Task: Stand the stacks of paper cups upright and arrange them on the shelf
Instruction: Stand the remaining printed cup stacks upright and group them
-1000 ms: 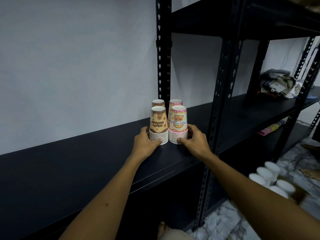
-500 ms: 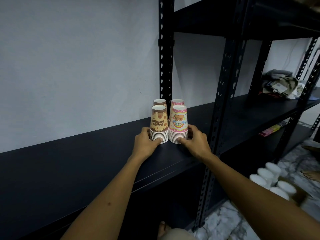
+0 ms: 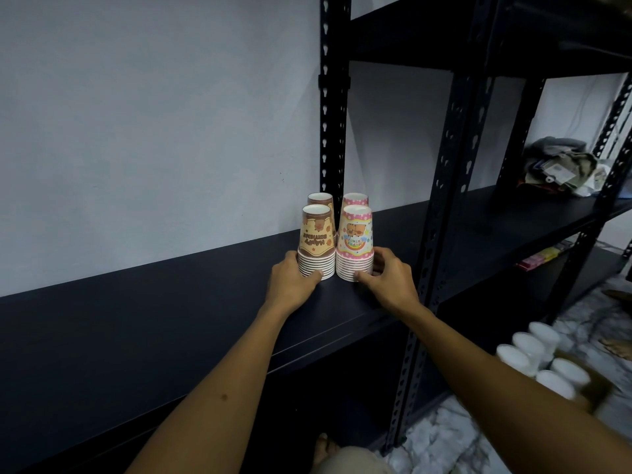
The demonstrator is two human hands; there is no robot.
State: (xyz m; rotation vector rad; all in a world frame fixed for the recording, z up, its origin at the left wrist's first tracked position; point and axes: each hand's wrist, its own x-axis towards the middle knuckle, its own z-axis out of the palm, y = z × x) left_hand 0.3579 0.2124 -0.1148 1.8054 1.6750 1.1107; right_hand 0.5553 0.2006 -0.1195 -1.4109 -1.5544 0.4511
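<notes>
A: 4 stacks of upside-down paper cups stand upright on the dark blue-black metal shelf board (image 3: 171,330), grouped in a tight square just in front of the black perforated upright post (image 3: 333,131) at the wall.

B: Which stacks are in front?

A: The brown-and-cream printed cup stack (image 3: 317,244) is front left, and the pink-and-yellow cartoon cup stack (image 3: 355,246) is front right, just beside it. Behind them sit a second brown stack (image 3: 320,199) and a second pink stack (image 3: 355,199); only their tops show.

B: And the hands?

A: The left hand (image 3: 290,283) has its thumb and fingers curled round the rims at the base of the front brown stack. The right hand (image 3: 390,280) does the same at the base of the front pink stack, thumb at the front, fingers wrapped round the far side. Both grip low, at shelf level.

B: Anything else around?

A: To the right, 5 white cup stacks (image 3: 538,357) lie in a brown cardboard box (image 3: 596,388) on the marbled floor (image 3: 444,436). A heap of folded cloth and packets (image 3: 561,165) rests further along the same shelf level. On the lower shelf lie some small pink and yellow packs (image 3: 543,258), too blurred to identify.
</notes>
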